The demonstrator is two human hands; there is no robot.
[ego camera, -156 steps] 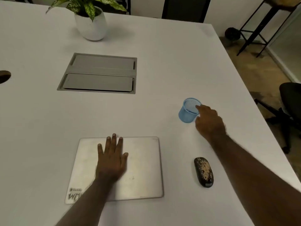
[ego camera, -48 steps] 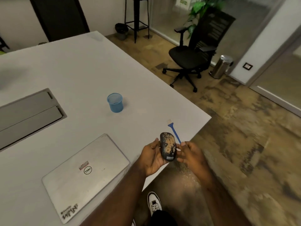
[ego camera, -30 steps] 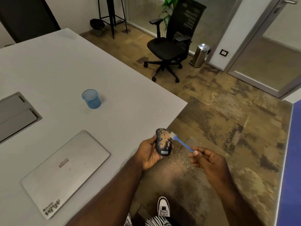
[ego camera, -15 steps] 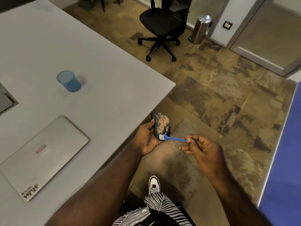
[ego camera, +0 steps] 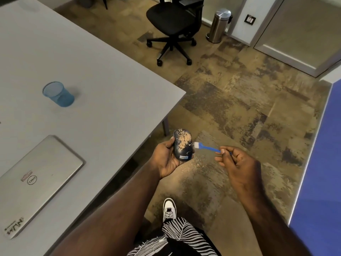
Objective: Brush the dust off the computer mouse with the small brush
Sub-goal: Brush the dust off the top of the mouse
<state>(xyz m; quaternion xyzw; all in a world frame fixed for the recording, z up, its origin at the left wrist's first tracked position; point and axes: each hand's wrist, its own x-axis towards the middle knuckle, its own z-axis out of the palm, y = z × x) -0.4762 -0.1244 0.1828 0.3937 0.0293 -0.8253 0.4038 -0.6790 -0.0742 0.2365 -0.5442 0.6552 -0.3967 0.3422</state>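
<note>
My left hand (ego camera: 166, 159) holds the dark computer mouse (ego camera: 183, 145) upright over the floor, just off the table's corner. Tan dust covers the upper part of its top; the lower part near the label looks mostly bare. My right hand (ego camera: 238, 163) pinches the end of the small blue brush (ego camera: 206, 147). Its white bristles touch the mouse's right edge. Specks of dust lie on the floor below.
The white table (ego camera: 110, 89) is at my left, with a blue mesh cup (ego camera: 59, 94) and a shut silver laptop (ego camera: 35, 182) on it. A black office chair (ego camera: 173, 24) and a steel bin (ego camera: 219, 24) stand farther off. A blue panel (ego camera: 321, 163) rises at my right.
The brush head has moved from the mouse's lower end up to its right edge. There is less dust on the lower part of the mouse, and the view has tipped downward a little.
</note>
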